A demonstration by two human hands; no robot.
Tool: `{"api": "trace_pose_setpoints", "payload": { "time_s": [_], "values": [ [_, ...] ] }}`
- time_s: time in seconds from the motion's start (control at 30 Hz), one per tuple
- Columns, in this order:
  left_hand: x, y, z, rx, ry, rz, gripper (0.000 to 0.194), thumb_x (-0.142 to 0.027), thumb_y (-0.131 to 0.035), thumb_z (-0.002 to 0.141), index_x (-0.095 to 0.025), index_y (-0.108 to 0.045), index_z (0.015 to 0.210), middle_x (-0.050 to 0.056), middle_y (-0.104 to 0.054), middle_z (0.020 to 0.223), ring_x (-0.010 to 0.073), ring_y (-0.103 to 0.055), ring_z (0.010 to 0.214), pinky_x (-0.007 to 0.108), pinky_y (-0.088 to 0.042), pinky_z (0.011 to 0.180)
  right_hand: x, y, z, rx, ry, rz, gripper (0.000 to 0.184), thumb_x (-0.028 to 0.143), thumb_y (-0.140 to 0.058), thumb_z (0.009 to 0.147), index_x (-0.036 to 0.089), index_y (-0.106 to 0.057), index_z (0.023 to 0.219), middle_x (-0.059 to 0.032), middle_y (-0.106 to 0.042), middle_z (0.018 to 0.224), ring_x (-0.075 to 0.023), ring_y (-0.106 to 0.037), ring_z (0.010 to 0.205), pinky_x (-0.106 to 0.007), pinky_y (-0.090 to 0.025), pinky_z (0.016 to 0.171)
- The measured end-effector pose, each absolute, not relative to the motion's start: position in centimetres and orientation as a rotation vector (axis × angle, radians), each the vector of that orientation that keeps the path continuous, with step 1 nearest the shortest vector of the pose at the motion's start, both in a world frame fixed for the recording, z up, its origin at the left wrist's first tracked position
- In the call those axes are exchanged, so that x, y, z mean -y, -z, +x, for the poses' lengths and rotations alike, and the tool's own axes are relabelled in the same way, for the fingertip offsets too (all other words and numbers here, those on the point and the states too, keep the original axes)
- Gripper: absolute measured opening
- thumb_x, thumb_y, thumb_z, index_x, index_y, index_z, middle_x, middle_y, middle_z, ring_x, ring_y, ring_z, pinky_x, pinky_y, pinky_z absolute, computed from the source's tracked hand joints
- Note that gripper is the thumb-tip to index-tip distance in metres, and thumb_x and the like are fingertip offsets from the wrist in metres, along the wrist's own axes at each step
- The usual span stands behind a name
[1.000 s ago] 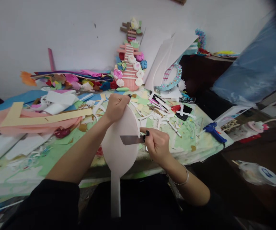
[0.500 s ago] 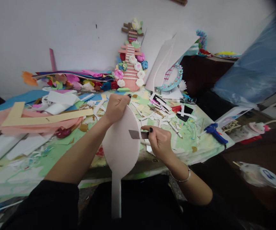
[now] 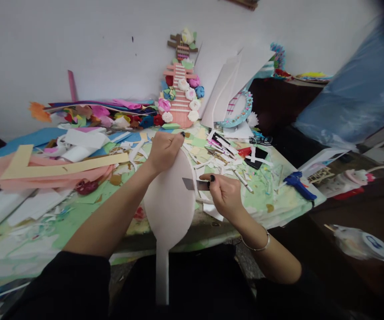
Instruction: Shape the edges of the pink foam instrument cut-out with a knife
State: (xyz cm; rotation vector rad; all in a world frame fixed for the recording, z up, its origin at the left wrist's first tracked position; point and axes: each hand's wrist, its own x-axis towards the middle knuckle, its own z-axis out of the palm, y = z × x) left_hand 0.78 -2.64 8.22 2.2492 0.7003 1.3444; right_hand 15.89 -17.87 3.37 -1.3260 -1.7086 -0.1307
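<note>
A white foam-board cutout (image 3: 170,204), oval with a long narrow handle, is held upright over the table's front edge. My left hand (image 3: 166,151) is closed on its top rim, thumb along the edge. My right hand (image 3: 226,195) grips a dark flat blade (image 3: 192,184) that looks like a craft-knife blade; its grip is hidden in my fingers. The blade lies across the cutout's right edge, its slanted tip over the white face. Around the hands lie white strips and paper scraps (image 3: 214,211).
At the back stands a pink lute-shaped model with paper flowers (image 3: 180,100). A blue glue gun (image 3: 300,186) lies at the table's right edge. Cream board strips (image 3: 68,169) cover pink paper at left. A white pen (image 3: 243,181) and a black phone-like slab (image 3: 256,158) lie right of centre.
My right hand and the blade have shifted slightly to the right and a little up along the cutout's edge. My left hand keeps its hold on the top rim.
</note>
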Motion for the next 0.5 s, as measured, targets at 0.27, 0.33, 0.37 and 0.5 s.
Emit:
{"api": "trace_pose_setpoints", "payload": {
  "time_s": [0.27, 0.33, 0.37, 0.5],
  "values": [
    [3.1, -8.0, 1.9, -0.753, -1.346, 2.278, 0.043, -0.029, -0.042, 0.083, -0.020, -0.024, 0.045, -0.003, -0.019, 0.047, 0.0089, -0.024, 0.044, 0.032, -0.016, 0.050, 18.3, -4.1, 15.3, 1.714, 0.166, -1.291, 0.038, 0.023, -0.035, 0.095, 0.015, -0.071, 0.087, -0.0033, -0.065, 0.062, -0.0127, -0.062, 0.058, -0.023, -0.043, 0.057],
    [3.3, -8.0, 2.1, -0.730, -1.342, 2.290, 0.042, -0.028, -0.041, 0.083, -0.020, -0.024, 0.046, -0.003, -0.019, 0.046, 0.0091, -0.024, 0.044, 0.032, -0.015, 0.050, 18.4, -4.5, 14.9, 1.725, 0.182, -1.275, 0.036, 0.022, -0.036, 0.095, 0.015, -0.071, 0.088, -0.0033, -0.065, 0.061, -0.0127, -0.061, 0.058, -0.023, -0.043, 0.057],
    [3.3, -8.0, 2.2, -0.715, -1.343, 2.286, 0.042, -0.028, -0.041, 0.083, -0.020, -0.024, 0.046, -0.003, -0.019, 0.046, 0.0093, -0.023, 0.044, 0.032, -0.015, 0.050, 18.5, -4.7, 14.8, 1.727, 0.193, -1.269, 0.036, 0.022, -0.036, 0.095, 0.015, -0.071, 0.088, -0.0035, -0.065, 0.062, -0.0128, -0.061, 0.059, -0.023, -0.043, 0.057],
    [3.5, -8.2, 2.2, -0.632, -1.328, 2.223, 0.041, -0.027, -0.040, 0.083, -0.020, -0.023, 0.047, -0.003, -0.020, 0.046, 0.0094, -0.022, 0.045, 0.032, -0.016, 0.049, 18.6, -5.1, 14.5, 1.732, 0.223, -1.254, 0.035, 0.021, -0.037, 0.095, 0.015, -0.070, 0.088, -0.0034, -0.064, 0.061, -0.0130, -0.059, 0.057, -0.024, -0.042, 0.056]
  ]
}}
